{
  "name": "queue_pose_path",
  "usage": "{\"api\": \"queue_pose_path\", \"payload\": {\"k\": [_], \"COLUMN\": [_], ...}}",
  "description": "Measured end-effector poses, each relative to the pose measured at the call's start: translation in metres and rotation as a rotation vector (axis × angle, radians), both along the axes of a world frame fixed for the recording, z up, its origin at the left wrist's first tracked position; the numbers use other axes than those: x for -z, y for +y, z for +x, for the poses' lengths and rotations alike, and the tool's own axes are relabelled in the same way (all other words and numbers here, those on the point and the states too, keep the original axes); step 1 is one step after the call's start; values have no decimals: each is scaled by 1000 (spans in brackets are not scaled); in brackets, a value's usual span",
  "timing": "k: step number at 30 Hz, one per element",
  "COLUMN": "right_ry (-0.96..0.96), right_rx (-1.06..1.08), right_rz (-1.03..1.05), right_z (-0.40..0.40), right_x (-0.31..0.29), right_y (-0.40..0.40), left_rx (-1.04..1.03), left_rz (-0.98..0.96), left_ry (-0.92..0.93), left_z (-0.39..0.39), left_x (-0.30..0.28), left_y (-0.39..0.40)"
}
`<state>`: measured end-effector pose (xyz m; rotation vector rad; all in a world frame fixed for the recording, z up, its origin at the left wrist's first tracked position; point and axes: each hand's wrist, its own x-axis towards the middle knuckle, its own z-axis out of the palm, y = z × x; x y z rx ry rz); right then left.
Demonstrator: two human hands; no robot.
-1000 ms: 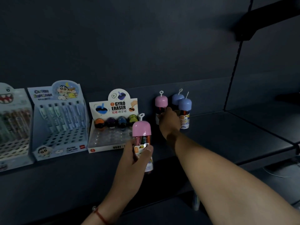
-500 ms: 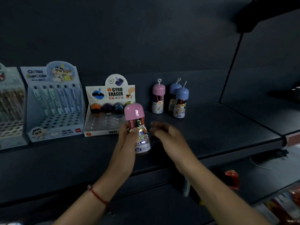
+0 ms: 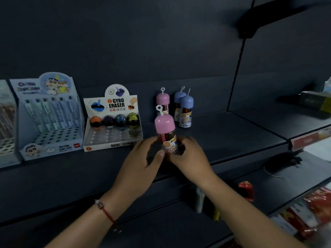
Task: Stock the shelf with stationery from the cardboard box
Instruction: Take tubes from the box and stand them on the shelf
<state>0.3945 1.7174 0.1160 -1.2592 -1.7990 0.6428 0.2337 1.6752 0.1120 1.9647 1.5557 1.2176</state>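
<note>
We hold the pink-capped bottle (image 3: 165,135) in both hands (image 3: 141,162) (image 3: 188,158), fingers curled round it. Next, we judge, it stands beside the eraser box (image 3: 112,120) on the shelf (image 3: 223,140).

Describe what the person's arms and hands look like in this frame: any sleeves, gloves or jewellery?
Both forearms are bare, with no sleeves or gloves in view. The left hand has a thin red cord bracelet with a small pale bead at its wrist. The right hand shows no ring, watch or band.
</note>
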Motion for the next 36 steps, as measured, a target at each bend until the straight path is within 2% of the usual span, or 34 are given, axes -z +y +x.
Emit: {"api": "queue_pose_path", "payload": {"k": [3,6,12,22,31,36], "right_ry": [-25,18,55,-54,-101,-63], "right_rx": [65,61,76,168,211,166], "right_rz": [3,-32,-31,3,-2,13], "right_z": [5,3,-13,-34,-42,-40], "right_x": [-3,-6,1,3,3,6], "right_y": [23,43,82,128,143,135], "left_rx": [-88,-99,-126,-127,-133,-131], "left_rz": [-1,1,-15,36,19,35], "left_ry": [483,653,682,703,710,701], "left_z": [-5,-8,-5,-8,-10,-9], "left_x": [1,7,13,18,19,19], "left_y": [5,5,4,5,7,8]}}
